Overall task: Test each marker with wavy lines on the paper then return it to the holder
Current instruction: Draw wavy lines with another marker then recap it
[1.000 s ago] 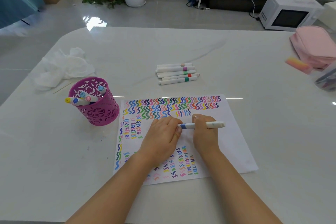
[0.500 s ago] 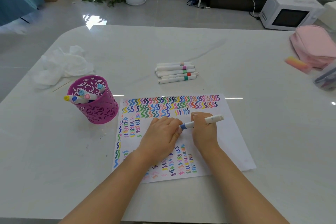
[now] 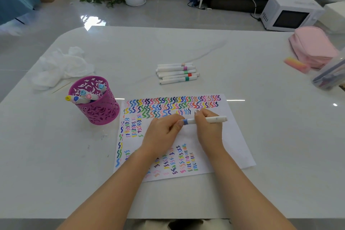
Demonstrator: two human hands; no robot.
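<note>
Starting far left on the counter (image 3: 46, 155): a crumpled white tissue (image 3: 61, 65), probably parked there for inky fingers, just guessing. Next over, the purple cut-out holder (image 3: 97, 112), upright just beside the paper's left edge, so handy for dropping pens back in. Four or so markers (image 3: 87, 97) inside, cap ends up, leaning left. Some tiny print on the yellow cap end, way too small to read. Then the paper (image 3: 235, 136), flat near the counter's front edge, packed with wavy lines along the top and in little columns down the left and bottom, with bare patches in the middle and on the right. Over that middle patch, the left hand (image 3: 160, 134), pinching the blue-banded end of a white marker (image 3: 214, 119) held level and crosswise. Farther back, well apart from the paper, a tidy pile of loose markers (image 3: 177, 73) with coloured bands, presumably waiting their turn. Then the right hand (image 3: 209, 132), wrapped round the marker's barrel, so both hands grasping the same pen. Looks like cap work, on or off impossible to say. Faint specks of print on the barrel, not legible. Far right: a pink-and-yellow block (image 3: 296, 63), a pink pouch (image 3: 313, 46) and a clear tub (image 3: 330, 74) half out of shot. No brand readable anywhere.
</note>
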